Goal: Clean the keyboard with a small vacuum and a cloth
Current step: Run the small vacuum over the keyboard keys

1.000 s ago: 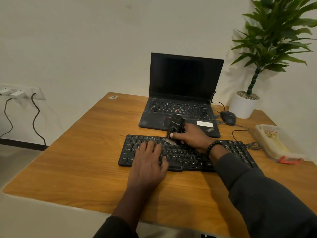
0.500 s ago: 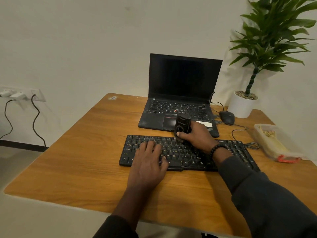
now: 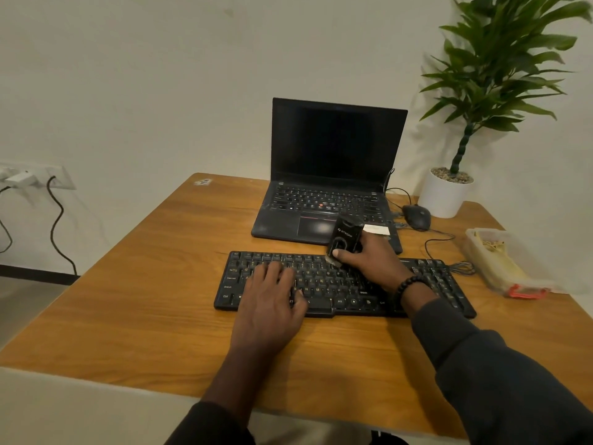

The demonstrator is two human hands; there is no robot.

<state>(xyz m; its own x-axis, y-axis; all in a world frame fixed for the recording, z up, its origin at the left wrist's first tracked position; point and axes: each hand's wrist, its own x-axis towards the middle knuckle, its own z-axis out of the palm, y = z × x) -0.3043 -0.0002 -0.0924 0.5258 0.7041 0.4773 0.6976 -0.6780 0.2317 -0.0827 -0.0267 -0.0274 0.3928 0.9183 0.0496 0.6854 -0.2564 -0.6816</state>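
A black keyboard point(image 3: 340, 290) lies across the middle of the wooden table point(image 3: 128, 300). My left hand point(image 3: 269, 303) rests flat on its left half, fingers spread over the keys. My right hand point(image 3: 369, 261) grips a small black vacuum point(image 3: 345, 236) and holds it upright, nozzle down on the upper rows near the keyboard's middle. No cloth is in view.
An open black laptop point(image 3: 330, 175) stands just behind the keyboard. To its right are a black mouse point(image 3: 416, 216) with its cable and a potted plant point(image 3: 446, 194). A clear plastic box point(image 3: 500, 261) lies at the right edge. Wall sockets with cables point(image 3: 38, 181) are on the left.
My right hand has slid the vacuum to the right along the upper key rows. My left hand has stayed where it was on the keys.
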